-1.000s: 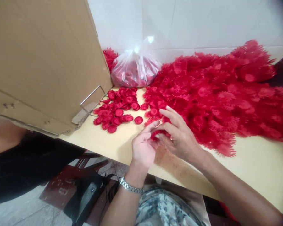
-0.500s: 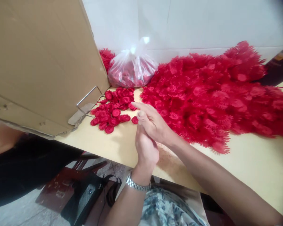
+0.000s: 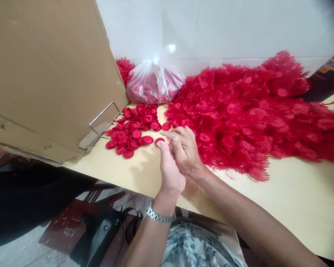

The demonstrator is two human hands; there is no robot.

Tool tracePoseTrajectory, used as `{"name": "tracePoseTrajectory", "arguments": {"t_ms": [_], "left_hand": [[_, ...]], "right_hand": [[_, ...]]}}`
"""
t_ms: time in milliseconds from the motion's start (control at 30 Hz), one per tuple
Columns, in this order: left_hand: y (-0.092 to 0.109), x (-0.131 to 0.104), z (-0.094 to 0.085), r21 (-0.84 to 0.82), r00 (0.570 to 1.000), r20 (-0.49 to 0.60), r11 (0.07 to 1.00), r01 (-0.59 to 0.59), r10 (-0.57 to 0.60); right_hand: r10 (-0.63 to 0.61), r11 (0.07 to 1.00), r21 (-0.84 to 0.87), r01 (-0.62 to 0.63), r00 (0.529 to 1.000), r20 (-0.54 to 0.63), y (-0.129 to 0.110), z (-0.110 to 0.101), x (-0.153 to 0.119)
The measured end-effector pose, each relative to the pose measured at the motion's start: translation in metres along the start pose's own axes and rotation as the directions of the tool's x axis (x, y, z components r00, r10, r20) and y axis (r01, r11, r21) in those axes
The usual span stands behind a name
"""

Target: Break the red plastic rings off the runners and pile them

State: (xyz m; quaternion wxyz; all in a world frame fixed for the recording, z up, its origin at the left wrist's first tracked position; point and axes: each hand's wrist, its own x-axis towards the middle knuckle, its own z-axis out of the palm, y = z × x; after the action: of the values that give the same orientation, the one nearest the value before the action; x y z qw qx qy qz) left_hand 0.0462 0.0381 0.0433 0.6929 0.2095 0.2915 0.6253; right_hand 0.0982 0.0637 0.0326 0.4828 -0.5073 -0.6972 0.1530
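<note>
Over the near part of the table, my left hand (image 3: 171,170) and my right hand (image 3: 186,150) are pressed against each other. The left thumb points up; its other fingers are mostly covered by my right hand. On the right hand, the index finger reaches out left while the rest curl in. Anything between the hands is hidden. Just past my left thumb tip shows a red toothed fabric disc (image 3: 159,140); I cannot tell whether the thumb touches it. A small pile of similar red rosettes (image 3: 125,137) lies to the left.
A large heap of red petal pieces (image 3: 231,118) spreads to the right. A tied clear plastic bag (image 3: 156,83) of red pieces stands by the wall. At left rises a cardboard box (image 3: 52,74), beside a bent wire (image 3: 104,116). Another person's dark-clothed leg (image 3: 30,200) is lower left.
My right hand has shifted back and curled its fingers more. My left thumb, tucked by the right hand before, now stands apart, pointing up. The view has shifted slightly.
</note>
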Motion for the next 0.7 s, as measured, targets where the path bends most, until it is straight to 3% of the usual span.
{"name": "tracePoseTrajectory", "arguments": {"t_ms": [100,267,433,567,700], "left_hand": [[0.000,-0.004,0.001,0.004,1.000,-0.011,1.000,-0.016,0.016],[-0.003,-0.010,0.001,-0.041,0.999,0.045,0.999,0.025,-0.023],[0.003,0.000,-0.003,-0.036,0.998,0.023,0.998,0.055,-0.054],[0.005,0.006,-0.003,-0.038,0.995,0.093,0.999,0.027,-0.023],[0.000,0.003,0.000,-0.045,0.993,0.115,0.999,-0.022,0.027]], "right_hand": [[-0.015,1.000,-0.020,0.015,1.000,-0.006,0.001,0.000,0.005],[0.137,0.990,0.009,-0.137,0.990,0.040,0.004,-0.004,0.012],[0.020,0.999,-0.049,-0.015,0.994,0.109,-0.004,-0.002,-0.003],[0.109,0.987,0.095,-0.128,0.977,0.183,-0.010,0.001,-0.013],[0.183,0.967,0.142,-0.209,0.967,0.178,0.000,0.003,-0.001]]}}
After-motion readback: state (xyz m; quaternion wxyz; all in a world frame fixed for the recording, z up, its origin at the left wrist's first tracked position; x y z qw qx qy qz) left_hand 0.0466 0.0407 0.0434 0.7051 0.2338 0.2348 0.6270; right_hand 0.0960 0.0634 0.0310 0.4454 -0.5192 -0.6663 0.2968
